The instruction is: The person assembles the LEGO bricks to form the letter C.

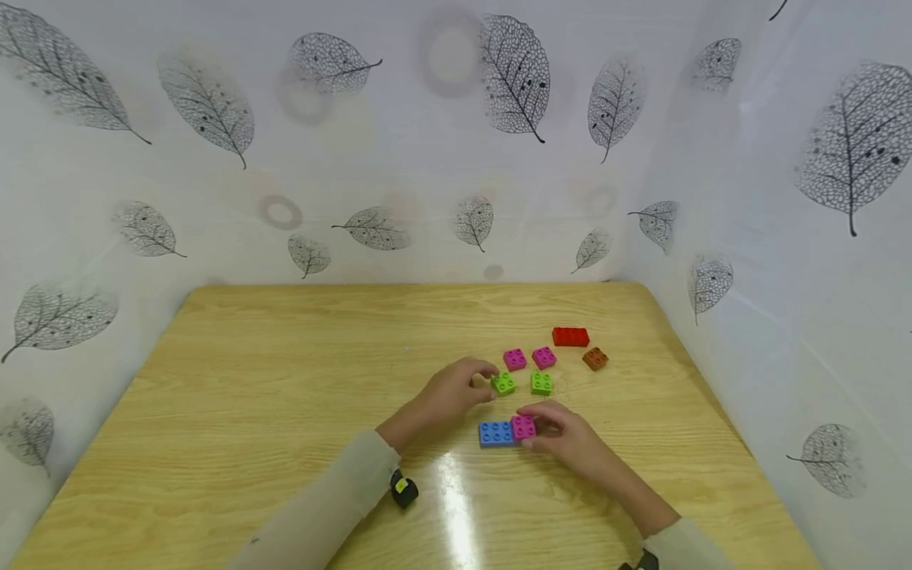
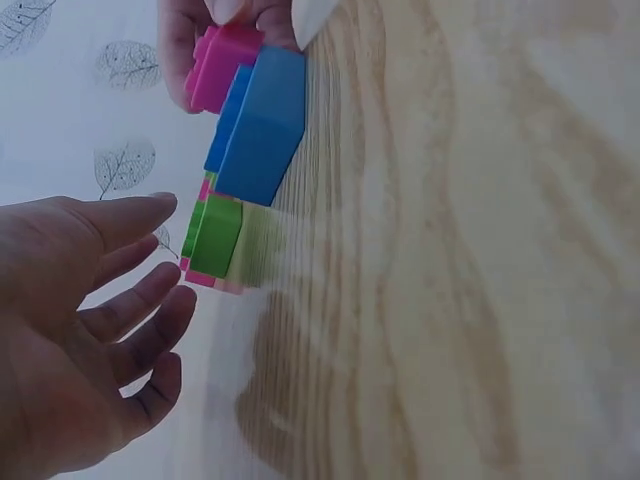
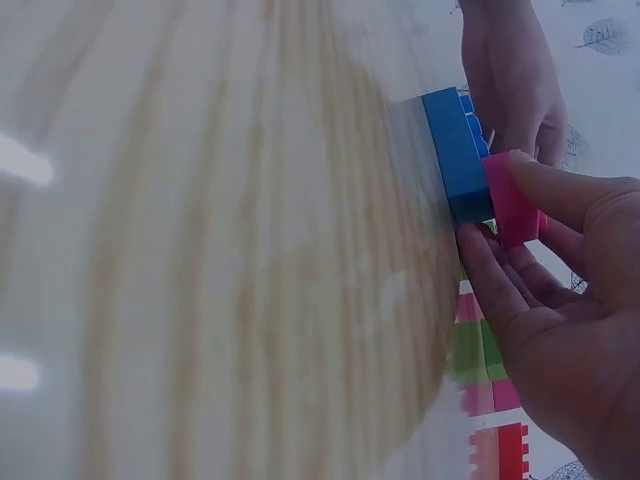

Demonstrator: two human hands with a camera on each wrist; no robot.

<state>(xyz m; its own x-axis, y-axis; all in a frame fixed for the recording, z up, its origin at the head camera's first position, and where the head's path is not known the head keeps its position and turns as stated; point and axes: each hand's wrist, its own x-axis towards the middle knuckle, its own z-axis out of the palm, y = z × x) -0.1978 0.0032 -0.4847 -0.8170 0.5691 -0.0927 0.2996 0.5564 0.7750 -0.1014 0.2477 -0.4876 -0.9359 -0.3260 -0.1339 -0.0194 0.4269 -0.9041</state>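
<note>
The right hand has its grip closed on a small square pink plastic block with studs, thumb and fingers pinching its sides. Directly under that grip lies a longer rectangular blue plastic block on the wood-grain table; the pink block sits over its near end, and six bare studs run out from the grip toward the left hand. The left grip is loosely open, fingers parted and holding nothing. Just off its fingertips is a small square lime-green plastic block; whether a fingertip touches it, I cannot tell.

As the joining of blocks goes, this looks like an early stage: one pink piece is placed on the blue one, though whether it is pressed fully home is hidden by the fingers. The rest lies loose. A second lime-green block is beyond the right grip, past the first green from the left one. Farther out from both grips are two more square pink blocks, then a rectangular red plastic block and a small orange-brown plastic block, all apart from the blue one.
</note>
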